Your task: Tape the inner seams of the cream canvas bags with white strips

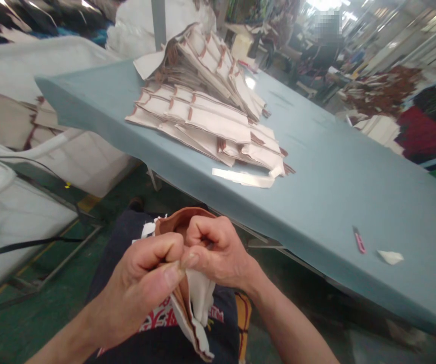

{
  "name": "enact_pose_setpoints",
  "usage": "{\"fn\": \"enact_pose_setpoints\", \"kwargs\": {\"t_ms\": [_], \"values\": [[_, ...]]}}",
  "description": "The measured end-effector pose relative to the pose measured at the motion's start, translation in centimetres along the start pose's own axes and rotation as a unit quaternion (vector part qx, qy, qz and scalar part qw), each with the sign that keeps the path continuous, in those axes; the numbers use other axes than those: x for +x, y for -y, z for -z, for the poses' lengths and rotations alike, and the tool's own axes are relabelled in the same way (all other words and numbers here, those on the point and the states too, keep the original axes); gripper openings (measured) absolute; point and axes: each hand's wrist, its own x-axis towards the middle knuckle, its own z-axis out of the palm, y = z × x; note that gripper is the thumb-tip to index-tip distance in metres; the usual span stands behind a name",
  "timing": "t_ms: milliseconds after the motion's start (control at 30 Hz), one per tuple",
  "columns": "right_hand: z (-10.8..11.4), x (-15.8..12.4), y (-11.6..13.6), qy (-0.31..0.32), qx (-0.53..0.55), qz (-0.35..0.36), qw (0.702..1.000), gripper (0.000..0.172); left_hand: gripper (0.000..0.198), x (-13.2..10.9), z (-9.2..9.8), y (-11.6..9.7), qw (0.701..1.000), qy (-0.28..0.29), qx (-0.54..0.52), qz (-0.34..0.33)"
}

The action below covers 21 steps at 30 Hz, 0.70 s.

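A brown and cream sewn piece point(199, 298), soft and folded, hangs over my lap between both hands. My left hand point(151, 275) pinches its edge, thumb pressed against the bent index finger. Right beside it, my right hand point(216, 247) is closed on the same edge, so the two thumbs nearly touch. A curved brown part of the piece shows behind my knuckles, with white scraps at its left. The exact spot under my fingertips is hidden.
On the blue-covered table point(316, 202) lie stacked cream pieces with brown edging point(218, 111), a white strip point(243, 177), a pink-handled cutter point(359, 240) and a white scrap point(390, 257). White bins point(85, 162) stand at left. A person point(320, 50) is in the background.
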Motion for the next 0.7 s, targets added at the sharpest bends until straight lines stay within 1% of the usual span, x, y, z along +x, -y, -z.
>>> {"fn": "enact_pose_setpoints", "kwargs": {"t_ms": [67, 133, 233, 333, 467, 567, 700], "values": [[-1.2, 0.0, -1.4, -0.018, 0.071, -0.011, 0.997, 0.078, 0.067, 0.2, -0.4, 0.5, 0.993, -0.008, -0.112, 0.03], [-2.5, -0.4, -2.5, -0.047, 0.125, -0.019, 0.991, 0.08, 0.073, 0.5, -0.6, 0.8, 0.979, 0.008, -0.199, 0.051], [-3.6, -0.9, -3.2, -0.085, 0.169, -0.032, 0.981, 0.078, 0.075, 0.8, -0.6, 0.6, 0.966, 0.037, -0.244, 0.08], [-3.5, -0.8, -2.8, -0.073, 0.185, -0.045, 0.979, 0.075, 0.072, 0.7, -0.2, 0.2, 0.967, 0.049, -0.236, 0.079], [-3.0, -0.1, -2.2, -0.046, 0.156, -0.075, 0.984, 0.08, 0.063, 0.2, 0.5, 0.4, 0.982, 0.033, -0.18, 0.039], [-2.9, 0.0, -2.4, -0.06, 0.133, -0.086, 0.986, 0.082, 0.063, 0.1, 0.7, 0.8, 0.994, -0.002, -0.112, 0.015], [-3.2, -0.2, -3.2, -0.077, 0.136, -0.08, 0.984, 0.081, 0.069, 0.2, 0.4, 0.9, 0.997, -0.076, -0.027, -0.016]]}}
